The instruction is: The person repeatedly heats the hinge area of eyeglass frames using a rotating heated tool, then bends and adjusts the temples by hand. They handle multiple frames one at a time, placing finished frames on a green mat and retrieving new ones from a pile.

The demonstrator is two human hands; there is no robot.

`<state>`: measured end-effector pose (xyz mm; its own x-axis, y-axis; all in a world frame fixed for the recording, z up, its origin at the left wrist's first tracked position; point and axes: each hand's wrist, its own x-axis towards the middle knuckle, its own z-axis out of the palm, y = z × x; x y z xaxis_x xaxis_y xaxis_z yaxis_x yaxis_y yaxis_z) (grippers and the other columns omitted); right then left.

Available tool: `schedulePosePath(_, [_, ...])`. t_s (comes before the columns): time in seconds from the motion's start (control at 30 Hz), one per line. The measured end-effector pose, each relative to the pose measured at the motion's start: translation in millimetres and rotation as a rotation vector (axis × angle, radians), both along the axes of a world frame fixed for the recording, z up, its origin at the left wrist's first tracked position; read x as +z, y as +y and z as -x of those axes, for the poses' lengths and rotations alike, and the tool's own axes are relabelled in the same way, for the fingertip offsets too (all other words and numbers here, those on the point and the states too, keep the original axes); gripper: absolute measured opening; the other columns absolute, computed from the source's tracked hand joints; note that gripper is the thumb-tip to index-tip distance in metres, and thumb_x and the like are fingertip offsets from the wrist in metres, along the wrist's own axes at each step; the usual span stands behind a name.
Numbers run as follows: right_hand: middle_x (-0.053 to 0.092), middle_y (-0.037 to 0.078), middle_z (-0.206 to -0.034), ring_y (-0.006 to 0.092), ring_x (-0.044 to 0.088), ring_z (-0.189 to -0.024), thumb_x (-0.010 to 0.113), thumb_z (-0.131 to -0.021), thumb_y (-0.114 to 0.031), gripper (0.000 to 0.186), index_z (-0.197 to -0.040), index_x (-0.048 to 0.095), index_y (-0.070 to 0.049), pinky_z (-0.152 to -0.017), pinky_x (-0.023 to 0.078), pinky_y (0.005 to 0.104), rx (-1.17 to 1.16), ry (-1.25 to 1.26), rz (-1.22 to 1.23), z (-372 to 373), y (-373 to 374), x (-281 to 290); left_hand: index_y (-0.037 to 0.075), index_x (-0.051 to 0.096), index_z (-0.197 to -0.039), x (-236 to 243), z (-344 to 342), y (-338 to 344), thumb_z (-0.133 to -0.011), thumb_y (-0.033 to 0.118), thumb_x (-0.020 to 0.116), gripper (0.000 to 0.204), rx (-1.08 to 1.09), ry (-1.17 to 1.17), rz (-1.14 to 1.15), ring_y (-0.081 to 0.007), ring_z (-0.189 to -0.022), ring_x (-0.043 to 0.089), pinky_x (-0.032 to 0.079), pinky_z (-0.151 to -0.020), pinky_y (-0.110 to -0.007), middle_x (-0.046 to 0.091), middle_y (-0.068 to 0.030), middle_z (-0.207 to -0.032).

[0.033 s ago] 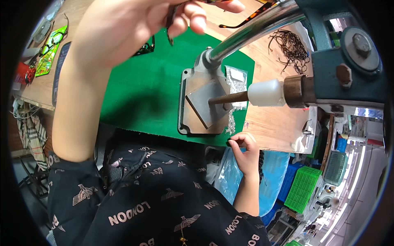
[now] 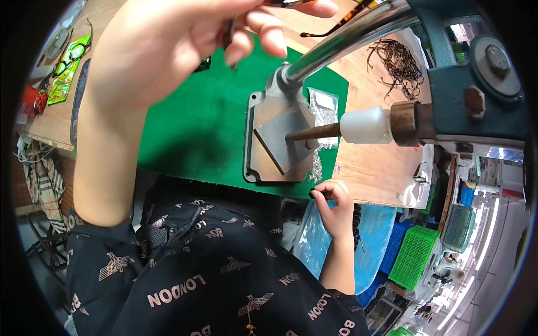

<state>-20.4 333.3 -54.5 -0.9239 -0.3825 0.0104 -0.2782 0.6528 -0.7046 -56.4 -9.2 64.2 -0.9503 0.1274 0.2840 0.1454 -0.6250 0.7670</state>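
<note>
My left hand is raised close to the camera over the green mat, fingers shut on a thin dark eyeglass piece. A tortoiseshell temple shows just past its fingertips. My right hand is low at the table's front edge, thumb and forefinger pinched together; what they pinch is too small to tell. It is just below a clear bag of small metal parts. Beside the bag, a grey metal press base carries a chrome column and a wooden handle with a white cap.
The blue-grey press body fills the upper right. A heap of dark thin pieces lies on the wooden table. Green eyeglass frames lie at far left. A green crate and blue plastic sheeting sit below the table.
</note>
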Motion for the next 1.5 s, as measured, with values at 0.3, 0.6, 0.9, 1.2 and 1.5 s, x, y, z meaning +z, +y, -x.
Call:
schedulePosePath(0.3, [0.054, 0.005, -0.08, 0.011, 0.055, -0.068, 0.063, -0.078, 0.005, 0.008, -0.083, 0.058, 0.001, -0.061, 0.045, 0.0218, 0.014, 0.1, -0.017, 5, 1, -15, 0.0, 0.008, -0.142, -46, -50, 29, -0.075, 0.026, 0.073, 0.097, 0.22, -0.027, 0.194, -0.0125, -0.067, 0.062, 0.038, -0.048, -0.014, 0.051, -0.0261, -0.121])
schedulePosePath(0.6, [0.055, 0.009, -0.073, 0.0202, 0.053, -0.065, 0.065, -0.074, 0.001, 0.009, -0.078, 0.057, -0.001, -0.058, 0.043, 0.0284, 0.0, 0.067, -0.017, 12, -5, -11, -0.006, 0.014, -0.139, -60, -55, 35, -0.072, 0.023, 0.074, 0.094, 0.341, -0.031, 0.18, -0.0098, -0.061, 0.056, 0.045, -0.057, -0.015, 0.052, -0.0253, -0.12])
schedulePosePath(0.9, [0.056, 0.009, -0.076, 0.0192, 0.054, -0.067, 0.065, -0.074, 0.003, 0.011, -0.081, 0.058, 0.0, -0.059, 0.045, 0.0269, 0.031, 0.038, 0.031, 13, 2, -11, -0.005, 0.013, -0.14, -44, -57, 44, -0.065, 0.029, 0.072, 0.102, 0.378, -0.135, 0.233, -0.0099, -0.063, 0.053, 0.038, -0.054, -0.016, 0.048, -0.0224, -0.126])
schedulePosePath(1.2, [0.055, 0.014, -0.078, 0.0319, 0.052, -0.075, 0.062, -0.074, 0.001, 0.01, -0.08, 0.054, -0.001, -0.068, 0.043, 0.0372, 0.22, 0.236, -0.252, 19, -14, 3, -0.001, 0.011, -0.141, -55, -56, 56, -0.068, 0.006, 0.073, 0.096, 0.282, -0.021, 0.158, -0.013, -0.077, 0.055, 0.043, -0.064, -0.018, 0.042, -0.0242, -0.131])
schedulePosePath(1.5, [0.054, 0.013, -0.078, 0.0305, 0.053, -0.075, 0.058, -0.073, 0.005, 0.013, -0.082, 0.051, -0.001, -0.07, 0.044, 0.0363, 0.234, 0.124, -0.078, 14, -33, 37, 0.007, 0.007, -0.143, -81, -60, 80, -0.071, -0.013, 0.061, 0.091, -0.041, 0.074, 0.169, -0.0173, -0.106, 0.05, 0.043, -0.089, -0.03, 0.033, -0.0183, -0.138])
